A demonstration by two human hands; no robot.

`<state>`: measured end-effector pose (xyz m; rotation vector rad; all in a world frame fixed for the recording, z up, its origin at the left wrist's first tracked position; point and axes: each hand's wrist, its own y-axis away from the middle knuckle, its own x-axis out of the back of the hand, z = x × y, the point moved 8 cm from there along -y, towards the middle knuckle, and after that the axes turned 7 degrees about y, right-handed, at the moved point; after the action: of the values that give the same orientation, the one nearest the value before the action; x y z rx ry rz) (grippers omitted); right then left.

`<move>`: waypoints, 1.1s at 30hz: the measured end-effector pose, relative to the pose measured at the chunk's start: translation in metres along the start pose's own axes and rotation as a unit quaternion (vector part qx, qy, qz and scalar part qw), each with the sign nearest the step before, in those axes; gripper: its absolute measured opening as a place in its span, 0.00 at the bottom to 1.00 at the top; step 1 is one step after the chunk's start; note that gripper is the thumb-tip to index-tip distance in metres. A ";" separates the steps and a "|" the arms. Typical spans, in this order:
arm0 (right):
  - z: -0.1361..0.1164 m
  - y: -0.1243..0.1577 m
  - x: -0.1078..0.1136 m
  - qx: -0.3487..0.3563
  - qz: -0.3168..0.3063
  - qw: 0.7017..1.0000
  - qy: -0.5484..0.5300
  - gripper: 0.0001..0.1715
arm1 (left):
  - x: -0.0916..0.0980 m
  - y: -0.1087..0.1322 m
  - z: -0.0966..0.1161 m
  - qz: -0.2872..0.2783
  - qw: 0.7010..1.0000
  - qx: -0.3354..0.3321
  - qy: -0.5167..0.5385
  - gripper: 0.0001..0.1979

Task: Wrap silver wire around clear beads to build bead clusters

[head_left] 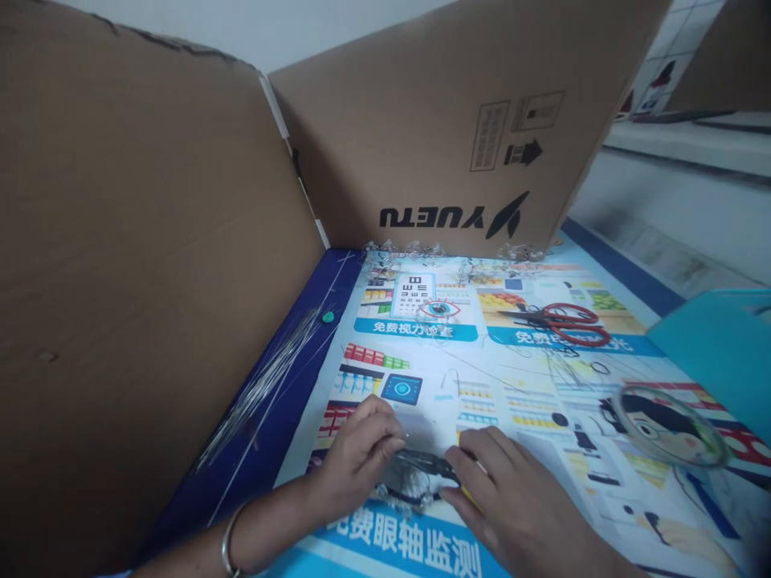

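My right hand is closed around a pair of pliers with dark jaws and a bit of yellow at the handle. The jaws point left, toward my left hand. Thumb and forefinger of that hand are pinched together at the pliers' tip, on something too small to make out. Below the jaws, close to the printed sheet, is a clear piece with thin wires, partly hidden by the pliers and fingers. A metal bangle circles my left wrist.
Red-handled scissors lie on the printed sheet. A round clear dish stands at right. Straight thin wires and a green lump lie at left. Clear wire pieces line the foot of the cardboard wall.
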<state>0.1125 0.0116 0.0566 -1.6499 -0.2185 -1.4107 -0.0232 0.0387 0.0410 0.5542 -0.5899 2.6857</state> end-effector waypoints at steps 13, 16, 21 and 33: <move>0.005 0.003 0.001 -0.008 0.002 1.000 -0.014 0.17 | 0.002 -0.001 0.002 0.009 1.000 -0.014 0.004 0.09; 0.007 0.001 0.003 -0.017 0.006 1.000 -0.013 0.17 | 0.007 -0.001 0.008 0.029 0.998 -0.042 -0.030 0.07; 0.008 0.002 0.005 -0.019 0.006 1.000 -0.013 0.18 | 0.007 0.002 0.019 0.033 0.985 -0.114 -0.125 0.08; 0.010 0.005 0.003 -0.029 0.009 0.999 -0.011 0.20 | 0.004 0.020 0.041 0.070 0.917 -0.267 -0.287 0.11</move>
<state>0.1235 0.0143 0.0577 -1.7103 -0.1766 -1.3987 -0.0228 0.0038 0.0703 1.1681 -1.5073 2.2914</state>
